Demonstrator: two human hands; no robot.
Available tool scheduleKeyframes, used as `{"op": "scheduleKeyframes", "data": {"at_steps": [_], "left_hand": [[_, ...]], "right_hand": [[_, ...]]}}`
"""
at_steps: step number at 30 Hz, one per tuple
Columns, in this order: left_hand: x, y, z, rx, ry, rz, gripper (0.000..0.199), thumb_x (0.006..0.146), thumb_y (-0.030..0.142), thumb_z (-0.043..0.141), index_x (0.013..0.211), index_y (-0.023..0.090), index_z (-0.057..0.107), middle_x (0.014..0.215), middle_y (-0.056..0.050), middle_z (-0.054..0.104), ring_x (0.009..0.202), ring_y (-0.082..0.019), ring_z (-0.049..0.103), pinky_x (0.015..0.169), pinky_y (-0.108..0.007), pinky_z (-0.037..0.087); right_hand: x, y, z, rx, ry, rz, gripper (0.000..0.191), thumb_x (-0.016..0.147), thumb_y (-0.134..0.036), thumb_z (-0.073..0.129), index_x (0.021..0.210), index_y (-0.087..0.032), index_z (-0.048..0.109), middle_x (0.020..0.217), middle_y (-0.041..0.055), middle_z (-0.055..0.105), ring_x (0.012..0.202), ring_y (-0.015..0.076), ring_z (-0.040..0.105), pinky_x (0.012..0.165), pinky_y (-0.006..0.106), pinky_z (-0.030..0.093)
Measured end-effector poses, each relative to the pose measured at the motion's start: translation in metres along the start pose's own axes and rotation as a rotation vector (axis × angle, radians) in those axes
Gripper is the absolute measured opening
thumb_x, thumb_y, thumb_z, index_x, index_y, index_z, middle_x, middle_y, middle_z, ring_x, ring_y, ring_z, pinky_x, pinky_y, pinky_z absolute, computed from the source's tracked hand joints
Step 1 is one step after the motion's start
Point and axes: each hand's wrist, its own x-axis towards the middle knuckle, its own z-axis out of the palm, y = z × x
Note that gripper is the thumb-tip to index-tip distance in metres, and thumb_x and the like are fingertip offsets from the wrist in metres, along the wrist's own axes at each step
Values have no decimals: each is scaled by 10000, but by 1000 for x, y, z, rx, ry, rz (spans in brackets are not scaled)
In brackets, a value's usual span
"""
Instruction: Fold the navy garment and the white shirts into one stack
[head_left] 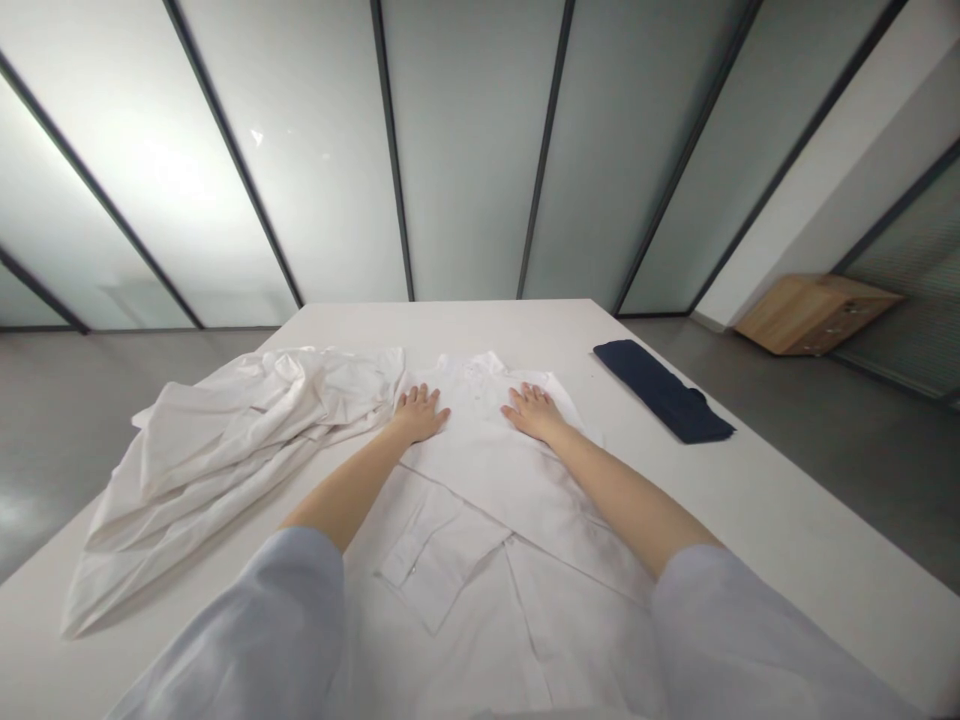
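Note:
A white button-front shirt (495,500) lies spread on the white table, with its collar (472,365) at the far end and a chest pocket (431,555) near me. My left hand (420,413) rests flat on the shirt below the collar, fingers apart. My right hand (532,412) presses flat on the opposite side in the same way. Neither hand grips the cloth. Just left of my left hand begins a crumpled heap of white fabric (225,460), which I cannot tell apart from the shirt where they meet.
A folded navy cloth (664,390) lies near the table's far right edge. The white table (787,490) ends in edges beyond which a grey floor (847,430) shows. Frosted glass panels (465,170) stand behind it, and a low wooden cabinet (814,315) sits at far right.

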Motion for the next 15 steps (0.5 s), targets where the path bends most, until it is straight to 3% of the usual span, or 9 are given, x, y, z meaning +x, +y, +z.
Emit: {"op": "scheduleKeyframes", "data": {"at_steps": [4,7,10,13,15], "left_hand": [[-17,1,-3,22,2,46,668,925,563,259,1462,169,313,1542,-171,260,1405,-324,258,1091,-471,244],[-16,0,-17,25,-32,81,617,867,591,397,1345,211,484,1418,-148,473,1297,-328,427,1053,-481,295],[4,0,-35,-28,34,-4,441,852,488,480,1190,232,603,1231,-105,629,1165,-289,548,1007,-438,359],[32,1,-42,-172,175,-123,389,878,336,456,1227,210,572,1258,-107,615,1142,-237,572,936,-339,425],[48,1,-38,-263,167,-182,394,870,278,466,1238,179,562,1250,-130,618,1143,-232,577,913,-312,438]], "right_hand": [[-21,-7,-4,-58,51,3,690,926,-624,285,1416,-159,420,1478,211,356,1324,368,363,1045,493,267],[-21,-6,-19,-65,51,-31,563,952,-528,289,1192,-155,636,1251,203,590,1164,341,527,969,474,352],[1,0,-37,1,106,-33,437,958,-363,323,1061,-162,697,1125,164,666,1090,293,583,919,396,404],[32,4,-46,159,154,-5,349,915,-249,408,1135,-173,668,1200,124,648,1113,241,579,903,306,417],[50,3,-45,255,136,20,339,893,-212,442,1146,-176,664,1199,105,654,1101,211,588,883,259,420]]}}
